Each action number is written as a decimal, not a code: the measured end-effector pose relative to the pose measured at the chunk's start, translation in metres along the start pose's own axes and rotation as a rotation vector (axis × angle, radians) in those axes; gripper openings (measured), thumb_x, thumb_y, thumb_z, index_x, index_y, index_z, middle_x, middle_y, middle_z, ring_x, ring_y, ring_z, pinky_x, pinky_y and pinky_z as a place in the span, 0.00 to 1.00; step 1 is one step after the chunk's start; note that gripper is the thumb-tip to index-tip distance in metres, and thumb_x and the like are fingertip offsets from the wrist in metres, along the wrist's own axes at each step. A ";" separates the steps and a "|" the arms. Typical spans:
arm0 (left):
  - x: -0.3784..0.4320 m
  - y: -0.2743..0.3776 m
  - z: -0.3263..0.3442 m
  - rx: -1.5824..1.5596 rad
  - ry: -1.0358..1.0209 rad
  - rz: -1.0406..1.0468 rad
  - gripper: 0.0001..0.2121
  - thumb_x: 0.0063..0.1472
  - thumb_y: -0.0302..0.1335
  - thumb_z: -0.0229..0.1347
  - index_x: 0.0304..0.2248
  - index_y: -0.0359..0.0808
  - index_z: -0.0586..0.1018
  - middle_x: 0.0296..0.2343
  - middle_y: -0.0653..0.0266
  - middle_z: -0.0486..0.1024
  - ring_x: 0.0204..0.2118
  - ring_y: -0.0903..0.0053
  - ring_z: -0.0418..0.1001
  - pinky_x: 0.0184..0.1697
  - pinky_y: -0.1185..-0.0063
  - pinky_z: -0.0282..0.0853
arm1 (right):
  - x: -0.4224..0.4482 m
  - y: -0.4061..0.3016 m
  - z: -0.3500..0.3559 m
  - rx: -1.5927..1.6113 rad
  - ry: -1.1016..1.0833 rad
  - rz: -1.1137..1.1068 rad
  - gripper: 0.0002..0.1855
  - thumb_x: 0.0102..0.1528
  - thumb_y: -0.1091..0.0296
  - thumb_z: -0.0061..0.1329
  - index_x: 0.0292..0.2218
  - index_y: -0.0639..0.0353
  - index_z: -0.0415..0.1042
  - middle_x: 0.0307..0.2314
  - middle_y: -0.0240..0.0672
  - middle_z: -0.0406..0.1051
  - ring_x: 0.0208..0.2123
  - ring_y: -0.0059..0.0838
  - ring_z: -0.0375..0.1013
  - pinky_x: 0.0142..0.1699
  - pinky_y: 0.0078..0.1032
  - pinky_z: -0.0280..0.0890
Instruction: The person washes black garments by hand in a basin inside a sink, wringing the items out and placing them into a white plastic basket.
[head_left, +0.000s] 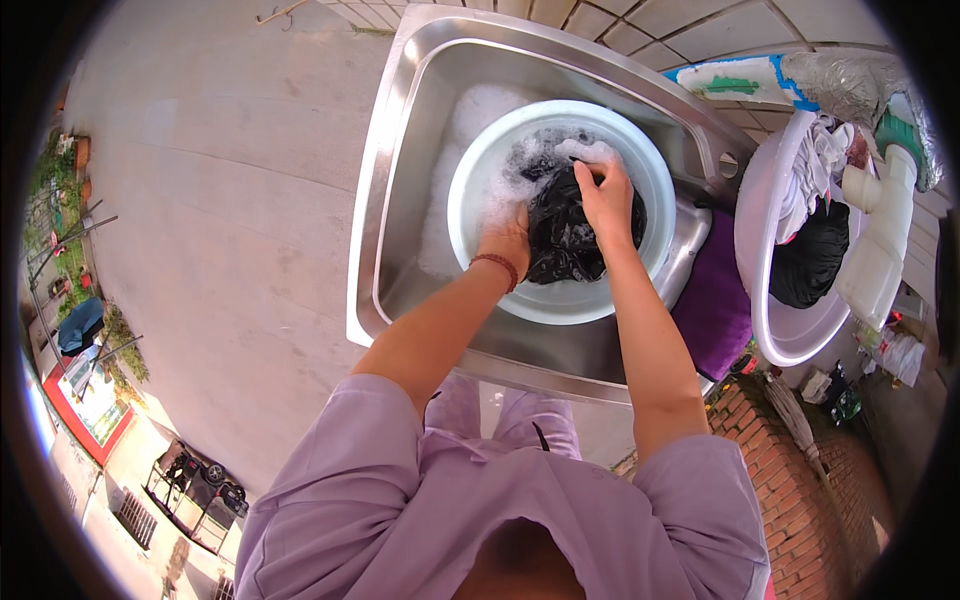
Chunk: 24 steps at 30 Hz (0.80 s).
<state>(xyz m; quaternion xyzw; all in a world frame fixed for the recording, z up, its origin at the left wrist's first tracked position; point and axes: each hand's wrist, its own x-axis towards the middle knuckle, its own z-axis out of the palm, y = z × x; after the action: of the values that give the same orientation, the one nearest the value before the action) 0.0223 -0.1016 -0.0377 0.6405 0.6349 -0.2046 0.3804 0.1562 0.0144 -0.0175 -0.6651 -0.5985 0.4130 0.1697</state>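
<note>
A pale blue plastic basin (660, 217) of soapy water stands inside a stainless steel sink (397, 187). Wet black cloth (566, 232) lies bunched in it, with white suds (495, 184) along the left and far sides. My right hand (606, 191) is over the far right part of the cloth, its thumb and fingertips pinched on a bit of black fabric. At the cloth's left edge, my left hand (510, 225) reaches into the suds; its fingers are hidden by foam and water. A dark red beaded bracelet circles the left wrist.
Purple cloth (720, 300) drapes over the sink's right side. Beyond it, a white plastic basin (754, 247) holds white cloth (814, 165) and black cloth (814, 255). White drain pipes (885, 232) stand at far right, near a tiled wall (697, 30). A broom (795, 420) leans by brickwork.
</note>
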 end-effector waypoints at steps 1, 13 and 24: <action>-0.001 0.000 0.000 0.065 -0.041 0.000 0.27 0.63 0.30 0.42 0.59 0.22 0.60 0.62 0.41 0.53 0.62 0.57 0.59 0.64 0.64 0.50 | -0.030 -0.004 -0.017 0.028 0.128 -0.163 0.22 0.55 0.59 0.53 0.50 0.52 0.73 0.50 0.50 0.69 0.48 0.50 0.70 0.50 0.38 0.66; 0.005 0.004 -0.003 0.085 -0.079 -0.001 0.30 0.61 0.28 0.47 0.60 0.21 0.56 0.59 0.45 0.59 0.55 0.59 0.67 0.58 0.67 0.61 | 0.010 -0.027 0.043 -0.560 -0.173 -0.071 0.17 0.55 0.56 0.47 0.28 0.60 0.80 0.28 0.49 0.76 0.35 0.51 0.77 0.43 0.44 0.70; 0.016 -0.018 -0.079 -0.372 0.571 0.352 0.40 0.58 0.53 0.56 0.64 0.46 0.55 0.62 0.54 0.51 0.62 0.51 0.54 0.63 0.63 0.55 | -0.076 0.008 -0.005 -0.446 0.012 0.050 0.38 0.53 0.54 0.56 0.62 0.45 0.58 0.56 0.59 0.52 0.54 0.65 0.56 0.54 0.49 0.63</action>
<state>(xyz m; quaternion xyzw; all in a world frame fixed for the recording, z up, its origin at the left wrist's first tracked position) -0.0107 -0.0334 -0.0041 0.6909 0.6219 0.1696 0.3273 0.1696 -0.0574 0.0064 -0.7034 -0.6572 0.2705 0.0117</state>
